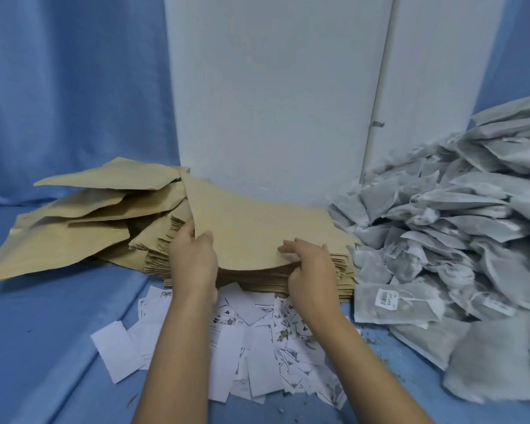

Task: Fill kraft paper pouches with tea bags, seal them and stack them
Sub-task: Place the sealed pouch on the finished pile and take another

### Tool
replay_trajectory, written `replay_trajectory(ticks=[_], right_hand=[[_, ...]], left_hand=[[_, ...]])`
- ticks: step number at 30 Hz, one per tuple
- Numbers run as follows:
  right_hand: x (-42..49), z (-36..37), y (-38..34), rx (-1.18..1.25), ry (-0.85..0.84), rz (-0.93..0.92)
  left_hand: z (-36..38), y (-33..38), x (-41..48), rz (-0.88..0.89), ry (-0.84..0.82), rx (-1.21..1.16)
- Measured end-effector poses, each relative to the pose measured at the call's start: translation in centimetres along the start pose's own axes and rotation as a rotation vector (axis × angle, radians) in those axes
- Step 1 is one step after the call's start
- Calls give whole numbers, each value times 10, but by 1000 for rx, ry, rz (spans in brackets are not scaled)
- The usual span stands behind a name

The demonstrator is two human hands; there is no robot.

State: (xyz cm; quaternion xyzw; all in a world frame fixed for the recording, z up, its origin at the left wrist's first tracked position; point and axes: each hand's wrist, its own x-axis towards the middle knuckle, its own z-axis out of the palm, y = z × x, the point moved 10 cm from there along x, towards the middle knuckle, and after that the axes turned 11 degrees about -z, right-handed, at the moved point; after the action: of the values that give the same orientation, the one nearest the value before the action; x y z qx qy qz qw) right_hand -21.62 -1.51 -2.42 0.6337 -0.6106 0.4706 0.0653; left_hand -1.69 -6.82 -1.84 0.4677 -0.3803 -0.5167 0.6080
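Pouch pickup, top of stack

Lifting the top pouch point(257, 221) off the flat stack point(318, 283) at centre, bowing its near edge upward. Gripping its left edge with the left hand point(193, 258), with fingers curled together over the paper and thumb out of sight. Pinching the near edge with the right hand point(311, 264), with fingers spread on top and thumb tucked under. Probably peeling one pouch free rather than dragging several. Keeping the heap of tea bags point(456, 224) right beside the stack, touching it, presumably for a short reach when filling. Leaving a loose pile of pouches point(83, 215) at left, puffed and slanted; sealed or not, cannot tell. Reaching over scattered paper slips point(251, 341) lying in front of the stack, under both forearms. Working on blue cloth point(43, 332), dusted with tea crumbs point(377, 344) near the bags. Facing a white panel point(273, 87), flanked by blue curtain point(74, 87). Judging this as the start of a cycle, with filling not yet begun on this pouch.
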Motion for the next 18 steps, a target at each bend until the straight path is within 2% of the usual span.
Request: replay_trajectory(ticks=[3,6,9,11,13,15,18], right_hand=[[-1,-8,4,148,35,95],[-3,-4,10,383,18,238],[-8,12,15,845,21,443],[-9,21,11,1244,56,560],[-9,23,10,1477,102,621],[-12,28,15,1547,113,679],[-18,36,22,1555,90,746]], left_hand=[[11,34,-22,363,28,92],[36,59,-54,687,-88,201],[69,56,-74,912,-199,594],[82,43,-69,863,-216,838],[89,22,-60,753,-263,1034],[95,-2,-53,620,-380,1154],[96,-24,-47,456,-481,1173]])
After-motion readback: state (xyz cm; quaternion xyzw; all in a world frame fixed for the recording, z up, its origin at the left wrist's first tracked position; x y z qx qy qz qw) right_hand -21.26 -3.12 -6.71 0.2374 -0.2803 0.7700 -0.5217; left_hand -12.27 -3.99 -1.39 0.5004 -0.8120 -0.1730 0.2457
